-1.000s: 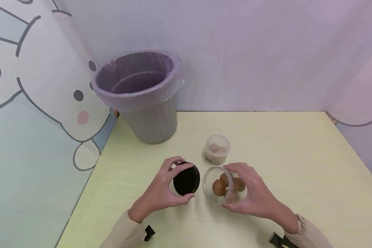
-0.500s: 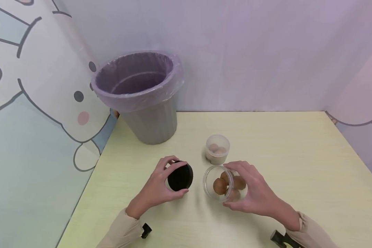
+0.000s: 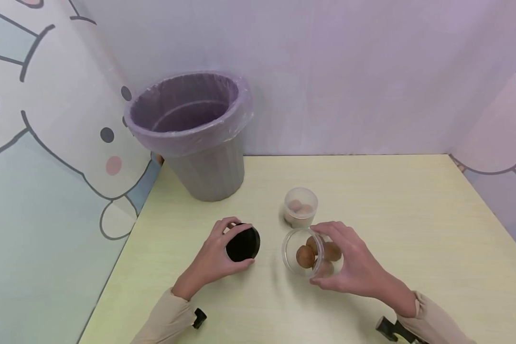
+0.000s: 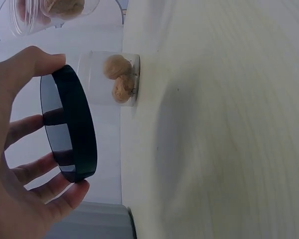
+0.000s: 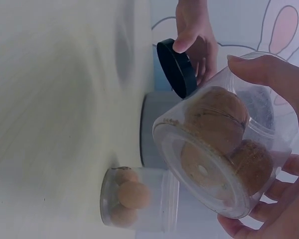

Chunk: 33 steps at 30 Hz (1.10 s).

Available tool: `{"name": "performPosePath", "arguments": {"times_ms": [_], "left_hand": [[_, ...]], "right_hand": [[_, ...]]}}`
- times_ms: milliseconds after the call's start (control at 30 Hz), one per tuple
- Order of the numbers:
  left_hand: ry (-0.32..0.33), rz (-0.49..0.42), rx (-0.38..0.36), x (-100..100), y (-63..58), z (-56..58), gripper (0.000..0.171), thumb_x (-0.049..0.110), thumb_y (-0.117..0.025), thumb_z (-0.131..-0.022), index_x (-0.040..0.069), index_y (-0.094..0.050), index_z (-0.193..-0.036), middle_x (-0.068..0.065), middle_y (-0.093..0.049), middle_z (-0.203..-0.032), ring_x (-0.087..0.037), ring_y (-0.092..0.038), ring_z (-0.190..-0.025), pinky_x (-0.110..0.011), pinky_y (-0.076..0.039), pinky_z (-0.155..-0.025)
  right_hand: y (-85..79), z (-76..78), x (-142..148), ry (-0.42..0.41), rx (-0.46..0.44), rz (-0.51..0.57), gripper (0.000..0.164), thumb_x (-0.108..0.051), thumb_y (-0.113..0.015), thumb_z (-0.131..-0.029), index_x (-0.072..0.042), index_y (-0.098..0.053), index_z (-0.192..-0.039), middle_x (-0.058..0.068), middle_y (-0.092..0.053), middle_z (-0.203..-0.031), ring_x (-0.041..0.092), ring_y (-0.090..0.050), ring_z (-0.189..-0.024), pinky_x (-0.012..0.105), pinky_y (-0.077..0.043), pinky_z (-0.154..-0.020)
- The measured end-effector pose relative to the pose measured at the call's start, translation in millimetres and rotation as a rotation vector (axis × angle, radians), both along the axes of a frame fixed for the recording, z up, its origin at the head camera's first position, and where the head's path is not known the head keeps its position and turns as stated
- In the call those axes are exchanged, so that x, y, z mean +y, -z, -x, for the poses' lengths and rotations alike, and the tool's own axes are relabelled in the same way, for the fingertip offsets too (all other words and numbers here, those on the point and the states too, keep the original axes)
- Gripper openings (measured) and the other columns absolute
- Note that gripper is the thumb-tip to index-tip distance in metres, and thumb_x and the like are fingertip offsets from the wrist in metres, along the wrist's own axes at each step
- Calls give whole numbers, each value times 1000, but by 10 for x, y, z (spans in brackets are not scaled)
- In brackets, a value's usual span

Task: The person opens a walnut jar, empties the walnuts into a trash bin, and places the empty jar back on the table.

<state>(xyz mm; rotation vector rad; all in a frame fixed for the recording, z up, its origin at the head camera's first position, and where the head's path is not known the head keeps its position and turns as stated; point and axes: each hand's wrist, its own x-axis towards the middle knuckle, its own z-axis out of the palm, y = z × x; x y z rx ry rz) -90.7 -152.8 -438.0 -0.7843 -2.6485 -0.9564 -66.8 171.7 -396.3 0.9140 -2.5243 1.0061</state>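
My left hand (image 3: 212, 254) grips a round black screw lid (image 3: 242, 242) by its edge, thumb on one side and fingers on the other. To its right, my right hand (image 3: 354, 263) holds a clear plastic jar (image 3: 286, 253) by its sides, tilted with its open mouth toward the lid. Several brown walnuts (image 3: 305, 257) lie inside this jar. Lid and jar are apart, both raised above the table in the wrist views. Just behind the held jar, a second clear jar (image 5: 162, 199) stands upright on the table with a few walnuts (image 4: 122, 88) in its bottom.
At the back left of the pale wooden table (image 3: 391, 205) stands a grey bin (image 3: 210, 177) lined with a purple bag. A plain wall (image 3: 348, 76) closes off the back, and a cartoon-printed wall (image 3: 64, 157) runs along the left.
My left hand has drawn the black lid leftward, widening the gap to the jar. The right hand and its jar have hardly moved.
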Motion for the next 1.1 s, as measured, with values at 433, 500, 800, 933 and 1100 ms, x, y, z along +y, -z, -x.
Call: {"name": "performPosePath", "arguments": {"times_ms": [433, 500, 800, 933, 1100], "left_hand": [[-47, 17, -63, -107, 137, 52, 66, 38, -83, -68, 26, -58, -127, 1, -45, -124, -16, -42, -110, -42, -47, -80], [-62, 22, -73, -130, 171, 61, 66, 38, -83, -68, 27, -58, -128, 1, -45, -124, -16, -42, -110, -42, -47, -80], [-115, 90, -111, -179, 247, 97, 65, 40, -81, -69, 23, -59, -128, -1, -46, -122, -18, -43, -107, -42, -48, -78], [-121, 113, -113, -197, 263, 122, 64, 39, -81, -69, 22, -59, -127, -2, -47, -121, -19, -44, -107, -43, -48, -77], [-126, 126, -107, -226, 289, 146, 65, 39, -81, -70, 21, -59, -128, -5, -47, -122, -21, -44, -106, -44, -48, -76]], "right_hand": [[-12, 15, 11, 10, -26, -3, 94, -32, -93, -44, -18, -53, -127, -8, -53, -121, 13, -47, -111, 37, -39, -89], [-10, 21, 15, 7, -21, -2, 94, -32, -93, -43, -17, -53, -127, -8, -54, -120, 13, -48, -111, 37, -40, -89], [-13, 39, 29, 7, -12, -8, 93, -32, -92, -43, -17, -53, -127, -8, -54, -120, 13, -48, -110, 37, -39, -89], [-18, 38, 33, 8, -14, -10, 93, -32, -93, -44, -17, -53, -127, -8, -54, -119, 13, -48, -110, 37, -39, -88], [-25, 33, 38, 15, -24, -20, 93, -32, -92, -45, -18, -53, -127, -9, -53, -119, 13, -48, -111, 38, -39, -89]]}}
